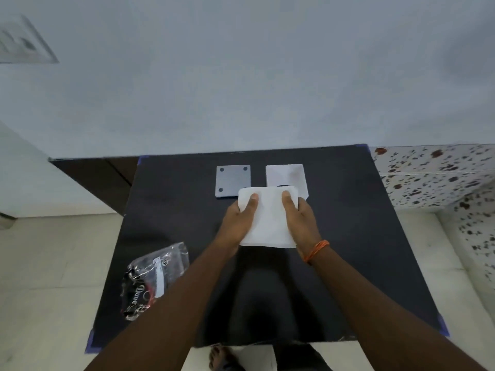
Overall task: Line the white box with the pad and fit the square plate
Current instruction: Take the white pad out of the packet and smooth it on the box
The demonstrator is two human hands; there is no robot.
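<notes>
Pad between both hands, left grip — right grip — clasping its edges.

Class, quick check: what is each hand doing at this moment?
Left hand: closed on the left edge of the white box, thumb on top.
Right hand: closed on the box's right edge, thumb on top.

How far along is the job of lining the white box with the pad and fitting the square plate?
Nothing looks finished yet. In hand: the left hand and right hand hold a white rectangular pad by its sides above the black table. Left to do: the grey square metal plate with holes lies unfitted beside the shallow white box, whose visible part looks unlined.
</notes>
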